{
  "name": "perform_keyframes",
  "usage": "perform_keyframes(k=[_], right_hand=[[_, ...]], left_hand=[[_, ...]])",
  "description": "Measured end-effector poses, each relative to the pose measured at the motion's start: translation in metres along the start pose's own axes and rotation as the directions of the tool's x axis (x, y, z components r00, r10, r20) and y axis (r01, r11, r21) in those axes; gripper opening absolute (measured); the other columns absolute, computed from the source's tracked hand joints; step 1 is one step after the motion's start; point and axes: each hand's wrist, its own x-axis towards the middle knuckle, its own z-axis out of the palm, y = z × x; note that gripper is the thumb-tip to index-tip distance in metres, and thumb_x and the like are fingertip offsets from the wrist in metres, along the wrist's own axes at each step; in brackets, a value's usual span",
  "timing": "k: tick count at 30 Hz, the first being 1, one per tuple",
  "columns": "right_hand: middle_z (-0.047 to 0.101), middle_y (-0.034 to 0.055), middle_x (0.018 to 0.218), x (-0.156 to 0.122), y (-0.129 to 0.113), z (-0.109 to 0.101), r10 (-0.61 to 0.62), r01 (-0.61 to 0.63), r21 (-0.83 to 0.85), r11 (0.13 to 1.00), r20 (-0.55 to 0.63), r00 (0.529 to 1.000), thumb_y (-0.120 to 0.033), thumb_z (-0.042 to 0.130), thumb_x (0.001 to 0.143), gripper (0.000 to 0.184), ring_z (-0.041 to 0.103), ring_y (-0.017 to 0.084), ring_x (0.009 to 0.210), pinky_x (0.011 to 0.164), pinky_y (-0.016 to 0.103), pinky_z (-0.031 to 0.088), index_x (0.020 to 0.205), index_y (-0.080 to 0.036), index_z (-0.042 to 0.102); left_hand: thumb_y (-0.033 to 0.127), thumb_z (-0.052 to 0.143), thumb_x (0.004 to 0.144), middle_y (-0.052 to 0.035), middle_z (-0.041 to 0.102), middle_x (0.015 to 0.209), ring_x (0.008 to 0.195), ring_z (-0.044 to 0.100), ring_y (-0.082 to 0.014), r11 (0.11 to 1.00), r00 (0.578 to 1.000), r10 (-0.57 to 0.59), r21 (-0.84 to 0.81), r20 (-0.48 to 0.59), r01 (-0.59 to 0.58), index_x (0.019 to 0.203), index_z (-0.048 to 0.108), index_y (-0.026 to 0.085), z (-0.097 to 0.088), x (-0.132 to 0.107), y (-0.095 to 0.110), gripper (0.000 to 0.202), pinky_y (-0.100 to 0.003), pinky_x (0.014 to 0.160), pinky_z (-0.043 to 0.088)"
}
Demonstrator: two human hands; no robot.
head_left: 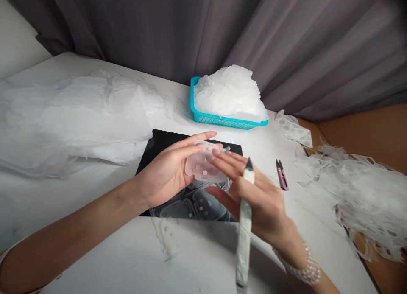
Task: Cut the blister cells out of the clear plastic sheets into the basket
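Note:
My left hand (167, 171) cups a small translucent plastic piece (203, 164) with round dots, fingers curled round its left side. My right hand (254, 200) touches the same piece from the right with its fingertips and also grips a long white-wrapped craft knife (244, 230), its blade tip pointing up past the fingers. Both hands hover over a black cutting mat (152, 152), on which lies a clear plastic sheet (190, 203) with moulded shapes.
A teal basket (222, 120) heaped with white plastic pieces stands behind the mat. Stacked clear sheets (79, 120) lie at the left. Pink snips (282, 175) rest to the right, beside cut-out plastic scrap (359, 192). A grey curtain hangs behind the table.

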Motion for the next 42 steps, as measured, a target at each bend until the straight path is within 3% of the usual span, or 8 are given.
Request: perform_keyframes(k=[4, 8, 11, 17, 26, 32, 37, 42], right_hand=[[0.069, -0.0008, 0.075, -0.001, 0.008, 0.005, 0.305, -0.285, 0.155, 0.946, -0.122, 0.945, -0.016, 0.061, 0.088, 0.036, 0.065, 0.015, 0.067, 0.068, 0.032, 0.057, 0.059, -0.023, 0.040], [0.044, -0.0072, 0.054, 0.008, 0.017, -0.001, 0.644, -0.446, 0.636, 0.630, -0.108, 0.757, -0.026, 0.072, 0.081, 0.053, 0.046, 0.007, 0.052, 0.055, 0.020, 0.050, 0.058, -0.021, 0.025], [0.048, -0.0065, 0.056, 0.013, 0.021, -0.006, 0.705, -0.419, 0.798, 0.433, -0.010, 0.709, -0.023, 0.078, 0.076, 0.054, 0.051, 0.006, 0.055, 0.058, 0.018, 0.052, 0.058, -0.021, 0.027], [0.054, -0.0047, 0.060, 0.011, 0.020, -0.007, 0.747, -0.439, 0.845, 0.306, 0.073, 0.661, -0.019, 0.079, 0.075, 0.051, 0.056, 0.007, 0.060, 0.061, 0.017, 0.055, 0.058, -0.020, 0.030], [0.047, -0.0065, 0.056, 0.011, 0.021, -0.007, 0.760, -0.423, 0.863, 0.277, 0.072, 0.646, -0.017, 0.079, 0.075, 0.050, 0.051, 0.006, 0.056, 0.061, 0.018, 0.057, 0.057, -0.020, 0.032], [0.048, -0.0069, 0.055, 0.011, 0.019, -0.008, 0.723, -0.394, 0.875, 0.280, 0.077, 0.686, -0.015, 0.075, 0.079, 0.049, 0.049, 0.005, 0.053, 0.064, 0.021, 0.056, 0.057, -0.020, 0.032], [0.060, -0.0025, 0.063, 0.011, 0.013, -0.009, 0.712, -0.415, 0.831, 0.372, 0.031, 0.702, -0.019, 0.077, 0.077, 0.053, 0.056, 0.010, 0.066, 0.068, 0.025, 0.053, 0.057, -0.019, 0.028], [0.058, -0.0040, 0.062, 0.010, 0.008, -0.010, 0.649, -0.389, 0.740, 0.549, -0.084, 0.756, -0.021, 0.076, 0.078, 0.053, 0.049, 0.008, 0.061, 0.057, 0.022, 0.041, 0.059, -0.019, 0.027]], left_hand=[[0.035, 0.052, 0.094, -0.0157, 0.061, 0.134, 0.119, 0.061, -0.0310, 0.999, 0.999, -0.033, -0.029, -0.030, 0.032, 0.117, 0.065, 0.012, -0.001, 0.001, 0.006, 0.034, -0.040, 0.091, 0.057], [0.035, 0.069, 0.085, -0.0116, 0.067, 0.124, 0.108, 0.066, -0.0278, 0.975, 1.000, 0.022, 0.223, -0.007, -0.020, 0.110, 0.068, 0.016, -0.006, 0.004, 0.005, 0.031, -0.038, 0.083, 0.061], [0.029, 0.073, 0.082, -0.0084, 0.075, 0.101, 0.095, 0.070, -0.0195, 0.930, 0.998, 0.037, 0.367, -0.041, -0.019, 0.100, 0.072, 0.015, -0.009, 0.004, 0.003, 0.023, -0.026, 0.078, 0.060], [0.031, 0.073, 0.083, -0.0056, 0.077, 0.091, 0.084, 0.071, -0.0131, 0.941, 0.998, 0.018, 0.339, -0.056, 0.003, 0.093, 0.074, 0.015, -0.010, 0.004, 0.004, 0.019, -0.019, 0.077, 0.059], [0.033, 0.073, 0.084, -0.0058, 0.076, 0.090, 0.087, 0.071, -0.0141, 0.951, 0.999, 0.006, 0.309, -0.054, 0.011, 0.093, 0.076, 0.015, -0.009, 0.003, 0.005, 0.020, -0.019, 0.078, 0.058], [0.035, 0.072, 0.084, -0.0069, 0.076, 0.092, 0.089, 0.071, -0.0147, 0.938, 0.998, 0.007, 0.347, -0.068, 0.017, 0.093, 0.076, 0.015, -0.010, 0.003, 0.005, 0.022, -0.020, 0.080, 0.058], [0.037, 0.072, 0.084, -0.0073, 0.076, 0.095, 0.090, 0.071, -0.0150, 0.931, 0.998, 0.001, 0.365, -0.059, 0.021, 0.092, 0.075, 0.015, -0.012, 0.004, 0.004, 0.023, -0.021, 0.082, 0.058], [0.035, 0.069, 0.086, -0.0059, 0.076, 0.095, 0.091, 0.071, -0.0152, 0.915, 0.998, -0.001, 0.401, -0.064, 0.027, 0.093, 0.074, 0.017, -0.011, 0.004, 0.003, 0.021, -0.020, 0.079, 0.058]])
